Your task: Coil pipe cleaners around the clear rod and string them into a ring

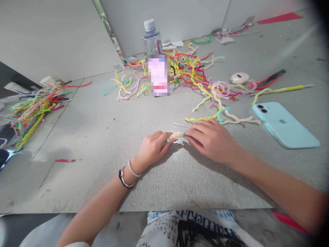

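Your left hand [156, 147] is pinching the left end of the cream fuzzy piece [176, 136] between thumb and fingers, its back facing up. Your right hand [212, 139] is closing its thumb and fingertips at the piece's right end, its other fingers curling together. Your left forearm [102, 200] is slanting up toward the piece from its lower left; your right forearm [272, 181] is reaching in from its lower right.
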Demonstrator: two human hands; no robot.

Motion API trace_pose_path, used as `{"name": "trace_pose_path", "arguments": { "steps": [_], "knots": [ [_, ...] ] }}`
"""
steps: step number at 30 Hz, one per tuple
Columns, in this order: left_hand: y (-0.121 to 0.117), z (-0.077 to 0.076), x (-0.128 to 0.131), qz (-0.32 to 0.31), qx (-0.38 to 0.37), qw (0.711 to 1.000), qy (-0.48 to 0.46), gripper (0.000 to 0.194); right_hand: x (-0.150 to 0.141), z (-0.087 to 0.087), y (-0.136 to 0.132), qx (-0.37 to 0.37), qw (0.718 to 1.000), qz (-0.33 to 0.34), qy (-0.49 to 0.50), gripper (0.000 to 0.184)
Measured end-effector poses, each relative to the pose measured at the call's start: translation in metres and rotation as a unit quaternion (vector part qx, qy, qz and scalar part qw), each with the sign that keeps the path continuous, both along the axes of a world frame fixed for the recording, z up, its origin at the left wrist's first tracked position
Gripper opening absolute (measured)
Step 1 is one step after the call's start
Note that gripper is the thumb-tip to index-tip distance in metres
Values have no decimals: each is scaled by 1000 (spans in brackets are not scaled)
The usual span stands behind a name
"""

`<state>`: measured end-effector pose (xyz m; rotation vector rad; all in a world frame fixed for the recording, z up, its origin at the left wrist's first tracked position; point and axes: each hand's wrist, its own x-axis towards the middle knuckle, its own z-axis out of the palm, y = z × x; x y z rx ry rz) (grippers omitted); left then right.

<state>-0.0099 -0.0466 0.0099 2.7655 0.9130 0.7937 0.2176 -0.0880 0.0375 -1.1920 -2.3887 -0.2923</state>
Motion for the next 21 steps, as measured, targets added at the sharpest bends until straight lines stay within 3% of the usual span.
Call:
{"name": "trace_pose_path", "arguments": {
  "steps": [14,21],
  "knots": [
    [3,0,2,-30,-50,998,14,30,-6,-5,-4,16,998,56,4,19],
    [2,1,2,11,-26,999,20,35,-5,-4,-4,1,1000,19,14,14]
  ]
}}
